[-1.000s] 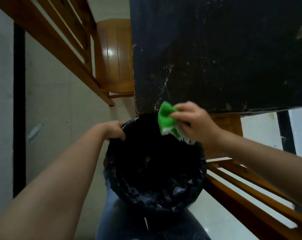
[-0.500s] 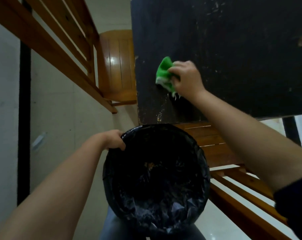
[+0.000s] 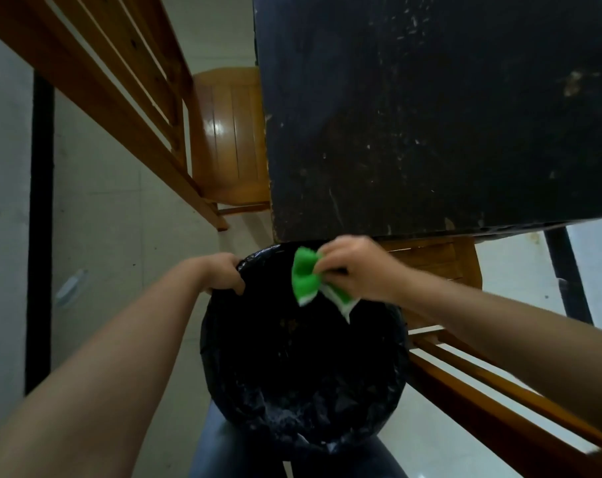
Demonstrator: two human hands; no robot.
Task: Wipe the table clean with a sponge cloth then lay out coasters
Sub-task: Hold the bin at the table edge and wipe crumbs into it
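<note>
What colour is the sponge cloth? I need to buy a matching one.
Bright green with a white edge: the sponge cloth, seen in the head view, the only one.

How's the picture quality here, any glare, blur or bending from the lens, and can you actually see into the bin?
Head view: glare sits on the wooden chair seat; the right hand and green cloth are slightly motion-blurred; the wide lens splays the chair rails outward; the bin interior is mostly lost in darkness, with only faint sheen on its liner; the left hand on its rim is fairly sharp.

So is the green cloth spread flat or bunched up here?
Bunched up. The right hand pinches the green cloth into a crumpled wad over the black-lined bin, just off the table edge.
</note>
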